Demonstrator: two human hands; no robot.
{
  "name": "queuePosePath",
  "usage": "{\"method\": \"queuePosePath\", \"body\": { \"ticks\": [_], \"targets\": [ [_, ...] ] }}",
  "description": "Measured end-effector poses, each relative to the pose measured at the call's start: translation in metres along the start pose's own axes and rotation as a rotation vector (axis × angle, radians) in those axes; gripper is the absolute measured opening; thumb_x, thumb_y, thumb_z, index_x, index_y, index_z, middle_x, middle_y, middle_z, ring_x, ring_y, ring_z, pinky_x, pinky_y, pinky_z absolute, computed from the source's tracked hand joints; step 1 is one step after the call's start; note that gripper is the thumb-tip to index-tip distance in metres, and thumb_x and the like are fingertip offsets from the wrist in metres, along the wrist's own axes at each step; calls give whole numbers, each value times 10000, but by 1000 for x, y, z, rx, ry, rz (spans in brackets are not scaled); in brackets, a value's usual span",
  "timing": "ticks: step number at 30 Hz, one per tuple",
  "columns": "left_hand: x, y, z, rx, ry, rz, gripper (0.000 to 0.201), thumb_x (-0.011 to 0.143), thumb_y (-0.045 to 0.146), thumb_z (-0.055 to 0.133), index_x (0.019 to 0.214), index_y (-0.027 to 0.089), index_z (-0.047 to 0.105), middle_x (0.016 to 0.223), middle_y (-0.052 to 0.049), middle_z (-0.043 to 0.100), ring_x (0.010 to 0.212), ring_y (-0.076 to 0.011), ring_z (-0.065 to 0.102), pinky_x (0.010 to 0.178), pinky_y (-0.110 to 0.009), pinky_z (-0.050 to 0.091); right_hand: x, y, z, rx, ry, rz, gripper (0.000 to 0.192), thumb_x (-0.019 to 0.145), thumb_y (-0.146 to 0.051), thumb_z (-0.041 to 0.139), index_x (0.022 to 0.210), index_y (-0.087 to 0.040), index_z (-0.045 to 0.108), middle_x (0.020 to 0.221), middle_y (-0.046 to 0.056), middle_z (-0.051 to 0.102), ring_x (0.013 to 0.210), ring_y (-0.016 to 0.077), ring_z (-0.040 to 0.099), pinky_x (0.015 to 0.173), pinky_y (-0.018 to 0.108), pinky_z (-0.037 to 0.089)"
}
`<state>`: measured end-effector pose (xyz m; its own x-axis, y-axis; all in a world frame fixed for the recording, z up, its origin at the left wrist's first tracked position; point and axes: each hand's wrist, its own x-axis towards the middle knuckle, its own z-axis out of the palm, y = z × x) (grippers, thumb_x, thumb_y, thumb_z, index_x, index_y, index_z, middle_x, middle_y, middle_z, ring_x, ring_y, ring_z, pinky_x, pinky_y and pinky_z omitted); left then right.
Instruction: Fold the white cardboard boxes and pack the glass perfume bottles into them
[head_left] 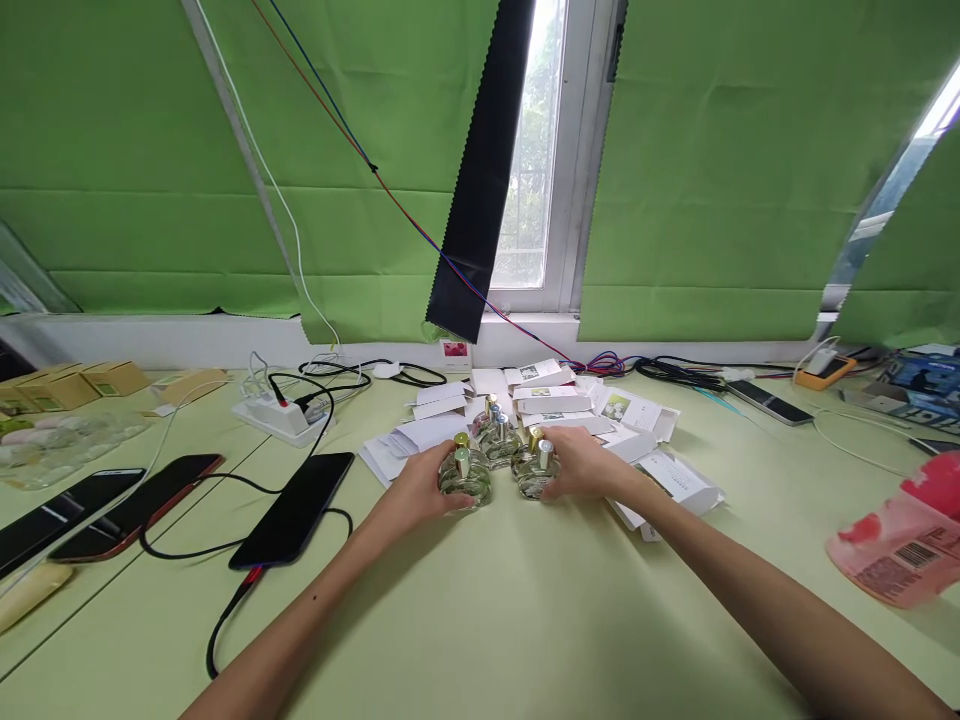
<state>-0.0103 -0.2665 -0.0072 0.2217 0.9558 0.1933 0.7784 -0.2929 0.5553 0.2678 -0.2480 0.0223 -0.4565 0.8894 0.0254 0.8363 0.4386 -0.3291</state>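
Pink packet (904,545) at the right edge: blurred and cut off. Print on the white cartons (559,400) at centre: too small to read. Both forearms leave the frame's bottom edge.

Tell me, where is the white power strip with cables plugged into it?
In the head view the white power strip lies on the pale green table, left of centre near the wall, beyond the black phone on its cable.

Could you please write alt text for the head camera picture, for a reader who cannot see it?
Two bare hands reach across a pale green table: the left hand grips a small glass bottle and the right hand grips another bottle, with more bottles just behind. White cartons lie around them, and phones on cables lie to the left.
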Motion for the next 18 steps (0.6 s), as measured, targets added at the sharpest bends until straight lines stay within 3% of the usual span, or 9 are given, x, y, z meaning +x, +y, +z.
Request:
{"method": "queuePosePath", "body": {
  "ticks": [9, 12, 15, 16, 18],
  "targets": [
    [-1, 2, 7, -18, 4, -7, 611, 662, 447, 864, 1198, 206, 695, 742, 7, 668, 716, -242, 634, 669, -304, 457, 2, 9, 0, -7, 8, -26, 551, 537, -389, 1001, 891, -213, 619, 936, 38, 706, 909, 274, 648, 846, 343, 440],
    [-3, 7, 8, -5, 40, -26, 663, 669, 519, 866, 1215, 184, 695, 802, -25, 697, 764, -263, 646, 711, -328, 480, -2, 10, -4, 36, 25, -12, 670, 570, -446, 999, 1093, -206, 655, 1054, 75, 721, 1031, 316, 663, 923, 385, 456],
    [-5, 15, 8, -6, 103, -16, 658, 724, 613, 812, 1213, 188, 695, 991, -76, 738, 854, -281, 656, 790, -365, 502, -6, 4, -13, 119, 162, -16, 873, 678, -528, 943, 1399, -225, 555, 1253, 126, 679, 1173, 338, 637, 1013, 433, 442],
    [-6, 18, 9, -14, 131, -7, 625, 745, 621, 793, 1194, 197, 700, 1047, -84, 742, 891, -285, 657, 820, -374, 504, -6, -1, -17, 119, 226, -31, 830, 737, -545, 904, 1419, -230, 549, 1276, 136, 666, 1191, 338, 626, 1028, 442, 436],
    [-6, 23, 11, -25, 210, 3, 567, 767, 613, 775, 1153, 203, 707, 1099, -91, 742, 975, -301, 646, 869, -387, 499, -3, -18, -24, 107, 331, -110, 541, 931, -514, 736, 1367, -225, 601, 1265, 140, 661, 1189, 312, 616, 989, 399, 450]
  ]
}}
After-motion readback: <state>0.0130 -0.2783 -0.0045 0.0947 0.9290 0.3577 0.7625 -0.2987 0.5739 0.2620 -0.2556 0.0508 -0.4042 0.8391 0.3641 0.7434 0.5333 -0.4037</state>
